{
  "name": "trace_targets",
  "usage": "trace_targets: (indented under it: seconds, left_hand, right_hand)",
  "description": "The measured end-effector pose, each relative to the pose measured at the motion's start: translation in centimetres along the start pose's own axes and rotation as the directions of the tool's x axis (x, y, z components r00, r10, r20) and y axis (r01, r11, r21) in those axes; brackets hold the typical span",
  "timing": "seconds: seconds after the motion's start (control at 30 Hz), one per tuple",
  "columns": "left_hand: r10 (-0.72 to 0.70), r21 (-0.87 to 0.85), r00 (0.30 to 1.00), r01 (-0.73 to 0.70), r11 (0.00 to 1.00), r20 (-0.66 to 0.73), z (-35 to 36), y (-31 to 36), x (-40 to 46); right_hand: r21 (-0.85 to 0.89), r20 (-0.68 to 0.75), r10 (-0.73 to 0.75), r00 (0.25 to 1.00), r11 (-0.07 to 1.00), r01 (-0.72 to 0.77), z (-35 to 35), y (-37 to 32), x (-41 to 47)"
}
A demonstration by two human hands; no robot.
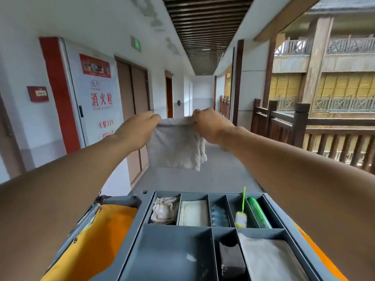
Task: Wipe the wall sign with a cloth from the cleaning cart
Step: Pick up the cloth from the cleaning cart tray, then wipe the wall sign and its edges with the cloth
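A folded grey-white cloth (175, 146) hangs in the air above the cleaning cart (146, 207). My left hand (138, 126) pinches its top left corner and my right hand (211, 123) pinches its top right corner, both arms stretched forward. On the left wall stands a white fire hydrant cabinet sign (99, 94) with red characters and a red poster. A small dark round sign (178, 102) sits on the wall farther down the corridor, too small to read.
The grey cart tray holds a crumpled rag (165, 209), folded cloths (193, 212), a small duster (241, 217), a green bottle (258, 212) and a dark sponge (231, 260). An orange bag (97, 236) hangs at the cart's left. A wooden railing (300, 126) lines the right.
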State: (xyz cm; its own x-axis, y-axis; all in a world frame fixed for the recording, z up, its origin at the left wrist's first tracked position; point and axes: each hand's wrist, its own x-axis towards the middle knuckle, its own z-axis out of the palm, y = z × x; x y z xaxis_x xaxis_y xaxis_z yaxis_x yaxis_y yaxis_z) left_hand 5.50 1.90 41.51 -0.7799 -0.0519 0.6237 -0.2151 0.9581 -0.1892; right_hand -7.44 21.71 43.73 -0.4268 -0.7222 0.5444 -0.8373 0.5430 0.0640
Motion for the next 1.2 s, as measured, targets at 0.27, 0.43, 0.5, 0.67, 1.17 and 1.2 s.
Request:
trace_targets:
  seconds: [0.27, 0.43, 0.5, 0.67, 1.17, 1.2]
  left_hand:
    - [-0.004, 0.124, 0.996, 0.015, 0.992, -0.089, -7.4, -1.3, 2.5]
    - [0.000, 0.173, 0.996, 0.016, 0.985, -0.094, -11.0, -2.3, 1.8]
    - [-0.004, 0.219, 0.997, 0.021, 0.976, -0.078, -12.7, -3.2, 1.0]
    - [-0.040, 0.321, 0.996, 0.063, 0.945, -0.075, -17.1, -6.1, -1.4]
    - [-0.324, 0.641, 0.946, 0.238, 0.730, 0.018, -32.5, -10.6, -17.4]
    - [-0.341, 0.654, 0.940, 0.249, 0.714, 0.014, -33.6, -10.5, -18.5]
  right_hand:
    - [-0.052, -0.099, -0.047, 0.994, 0.998, 0.042, -7.3, -1.3, 2.3]
    - [-0.042, -0.123, -0.071, 0.990, 0.997, 0.066, -9.7, -2.9, 3.0]
    - [-0.017, -0.142, -0.082, 0.986, 0.997, 0.081, -10.6, -4.2, 3.5]
    - [-0.026, -0.216, -0.160, 0.963, 0.987, 0.158, -12.2, -8.4, 4.4]
    - [0.101, -0.329, -0.454, 0.828, 0.855, 0.509, -15.2, -26.3, 4.6]
    - [0.114, -0.342, -0.477, 0.810, 0.834, 0.539, -15.4, -27.3, 4.4]
